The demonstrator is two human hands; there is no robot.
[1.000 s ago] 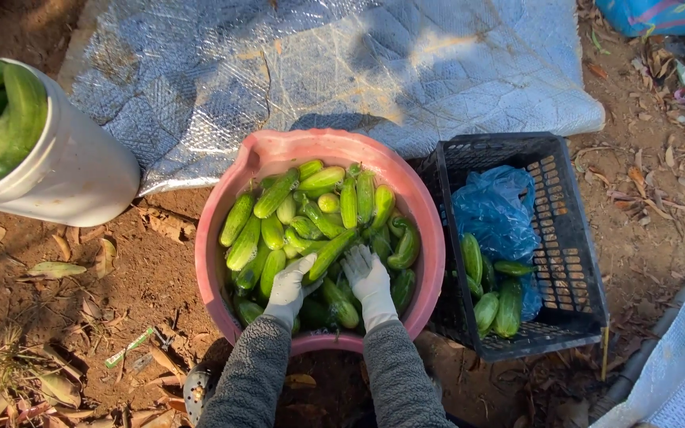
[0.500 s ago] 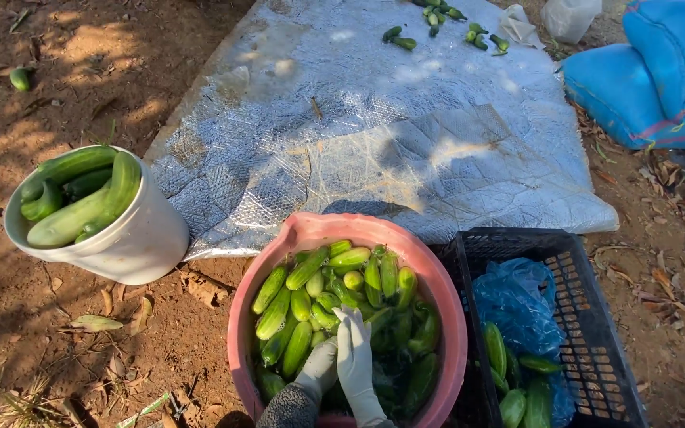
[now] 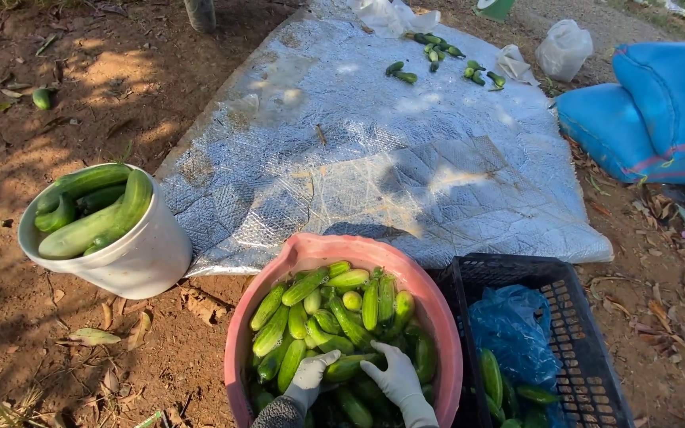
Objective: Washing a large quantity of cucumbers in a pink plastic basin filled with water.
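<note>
At the bottom edge of the view, both gloved hands rest among the cucumbers (image 3: 334, 317) heaped in the pink basin (image 3: 311, 247). The left hand (image 3: 309, 379) lies palm down on the pile with fingers spread. The right hand (image 3: 396, 376) sits just beside it, fingers curled loosely over a cucumber, though whether it actually grips one is hard to tell from this angle. The cucumbers fill the basin ahead of and under both hands. Right of the basin stands a black plastic crate (image 3: 572, 333) holding a blue plastic bag (image 3: 517, 329) and a few more cucumbers. To the left, on bare soil, a white bucket (image 3: 140, 257) carries larger cucumbers. Beyond lies a silvery sheet (image 3: 374, 150) with small cucumbers scattered at its far end, and blue sacks (image 3: 652, 111) lie at the right.
</note>
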